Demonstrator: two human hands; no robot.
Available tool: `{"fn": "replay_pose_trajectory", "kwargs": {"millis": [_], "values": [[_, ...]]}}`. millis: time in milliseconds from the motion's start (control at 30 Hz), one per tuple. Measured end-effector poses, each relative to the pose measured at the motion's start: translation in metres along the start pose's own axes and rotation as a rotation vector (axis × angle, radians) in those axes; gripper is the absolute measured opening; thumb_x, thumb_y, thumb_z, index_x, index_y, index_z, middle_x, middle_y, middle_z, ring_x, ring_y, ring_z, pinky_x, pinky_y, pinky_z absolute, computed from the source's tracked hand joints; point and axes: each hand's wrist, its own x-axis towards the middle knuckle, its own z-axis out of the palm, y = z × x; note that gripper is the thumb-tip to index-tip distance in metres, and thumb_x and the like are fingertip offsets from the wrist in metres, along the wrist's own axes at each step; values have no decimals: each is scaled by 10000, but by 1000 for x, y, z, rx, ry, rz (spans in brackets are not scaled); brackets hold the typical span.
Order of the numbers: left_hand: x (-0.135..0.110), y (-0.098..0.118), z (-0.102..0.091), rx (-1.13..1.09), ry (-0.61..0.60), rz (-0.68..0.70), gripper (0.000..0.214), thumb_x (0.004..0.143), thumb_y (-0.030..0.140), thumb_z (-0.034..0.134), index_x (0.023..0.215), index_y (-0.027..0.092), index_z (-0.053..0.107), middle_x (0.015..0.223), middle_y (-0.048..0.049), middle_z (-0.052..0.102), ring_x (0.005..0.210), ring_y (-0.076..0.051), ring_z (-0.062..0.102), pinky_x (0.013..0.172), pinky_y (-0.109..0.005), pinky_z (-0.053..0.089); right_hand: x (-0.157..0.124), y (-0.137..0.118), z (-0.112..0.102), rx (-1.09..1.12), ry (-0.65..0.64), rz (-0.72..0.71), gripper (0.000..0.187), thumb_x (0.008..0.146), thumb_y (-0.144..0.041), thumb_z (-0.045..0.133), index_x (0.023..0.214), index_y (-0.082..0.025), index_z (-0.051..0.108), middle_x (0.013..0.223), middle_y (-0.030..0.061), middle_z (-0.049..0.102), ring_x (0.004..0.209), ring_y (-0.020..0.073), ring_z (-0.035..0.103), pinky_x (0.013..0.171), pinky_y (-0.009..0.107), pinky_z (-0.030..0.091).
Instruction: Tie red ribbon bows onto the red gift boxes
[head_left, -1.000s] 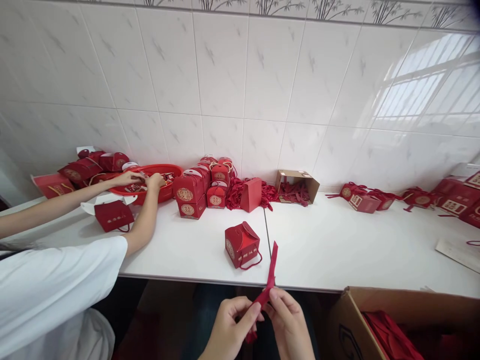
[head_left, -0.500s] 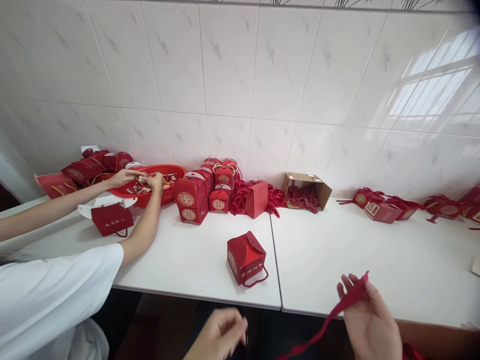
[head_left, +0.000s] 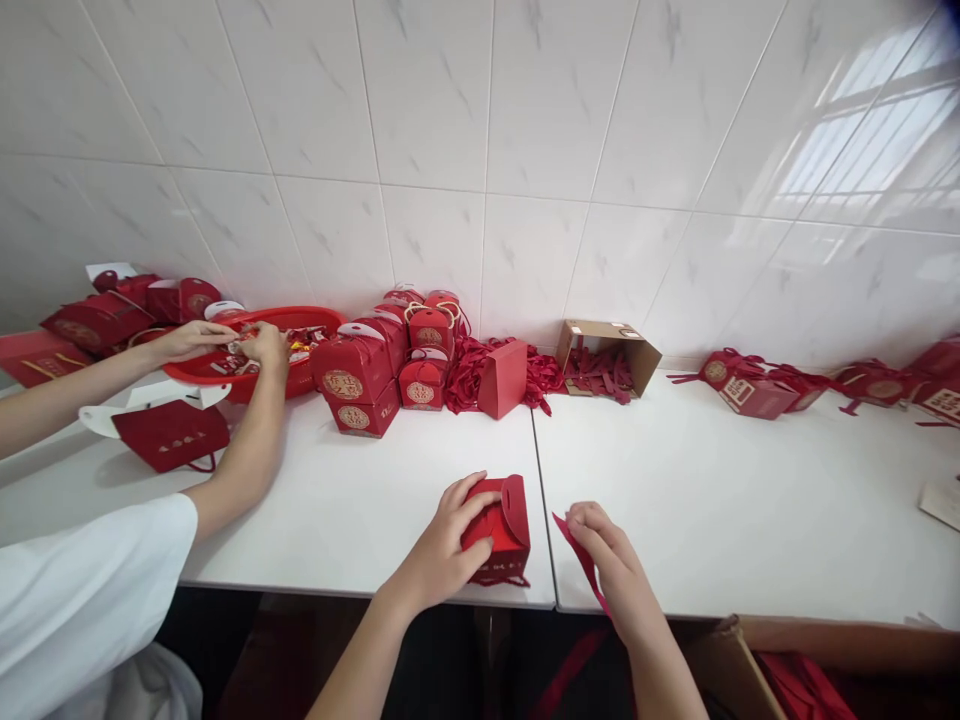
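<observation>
My left hand (head_left: 444, 545) grips a small red gift box (head_left: 501, 530) with a folded handle top, standing near the front edge of the white table (head_left: 697, 510). My right hand (head_left: 609, 550) pinches one end of a red ribbon (head_left: 576, 555) just right of the box. The ribbon trails down over the table edge between my arms.
A person in a white shirt (head_left: 82, 590) at the left reaches both hands into a red basin (head_left: 251, 350). Finished red boxes (head_left: 375, 375) are stacked by the wall, beside loose ribbons (head_left: 469, 375) and a small cardboard box (head_left: 607, 355). A carton (head_left: 757, 670) sits at lower right.
My left hand came up from below the table edge and took hold of the red gift box. My right hand brought the ribbon leftward toward the box. The camera tilted down.
</observation>
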Motion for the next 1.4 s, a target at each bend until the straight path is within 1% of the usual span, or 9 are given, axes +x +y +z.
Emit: {"fn": "replay_pose_trajectory", "kwargs": {"millis": [100, 233, 533, 800, 967, 1033, 1100, 1233, 1400], "values": [[-4, 9, -4, -17, -89, 71, 549, 725, 76, 470, 1229, 282, 537, 1480, -36, 318, 1371, -289, 277, 1096, -512, 315, 6, 1, 7, -133, -63, -9, 264, 813, -405, 537, 656, -193, 552, 1016, 57, 516, 1011, 220, 483, 859, 320, 372], [-1, 17, -2, 27, -47, 170, 547, 668, 50, 502, 1167, 256, 586, 1439, -37, 392, 1384, -319, 222, 1094, -559, 294, 10, 3, 16, -269, -122, 6, 228, 819, -342, 505, 652, -200, 564, 1094, 76, 525, 1134, 251, 454, 906, 364, 381], [9, 24, 6, -29, 30, 139, 249, 855, 190, 486, 1050, 248, 629, 1313, -63, 498, 1320, -258, 327, 1080, -487, 347, 20, 0, 25, -413, -109, 18, 169, 782, -281, 495, 648, -207, 568, 1233, 89, 502, 1300, 274, 334, 1013, 440, 330], [13, 25, 9, -50, 124, 130, 135, 879, 221, 472, 857, 219, 605, 1236, -75, 530, 1247, -228, 423, 1054, -424, 368, 17, -2, 29, -401, -129, -26, 157, 808, -298, 494, 688, -220, 558, 1141, 92, 566, 1297, 281, 355, 1025, 483, 321], [14, 29, 4, -94, 168, 158, 119, 909, 234, 440, 887, 217, 555, 1259, -77, 507, 1260, -208, 411, 1060, -401, 353, 19, 1, 28, -406, -100, -160, 288, 846, -397, 515, 1090, -256, 571, 1299, 99, 485, 1338, 264, 300, 1068, 506, 266], [14, 34, 1, -96, 202, 208, 120, 915, 230, 435, 903, 221, 555, 1261, -71, 503, 1273, -207, 391, 1068, -402, 337, 23, -3, 30, -382, -179, -213, 252, 864, -384, 507, 1058, -262, 610, 1323, 89, 474, 1349, 257, 287, 1067, 486, 281], [12, 40, -4, -74, 243, 255, 114, 910, 226, 444, 921, 224, 558, 1232, -71, 511, 1263, -212, 391, 1066, -409, 331, 24, -12, 31, -318, -206, -279, 182, 869, -354, 518, 892, -233, 652, 1229, 92, 546, 1275, 252, 399, 1022, 446, 353], [0, 44, -14, 10, 178, 195, 207, 849, 239, 538, 1055, 237, 526, 1099, -71, 541, 1081, -218, 504, 945, -393, 432, 2, -41, 19, -119, -21, -447, 106, 861, -263, 566, 823, -214, 651, 928, 68, 641, 917, 205, 604, 810, 376, 479], [-16, 27, -11, -130, 225, -18, 178, 849, 293, 523, 1018, 236, 526, 924, -26, 554, 876, -173, 556, 795, -321, 486, -40, -77, -3, 211, 416, -915, 107, 818, -248, 643, 914, -271, 685, 662, -8, 570, 593, 151, 534, 669, 377, 465]]}}
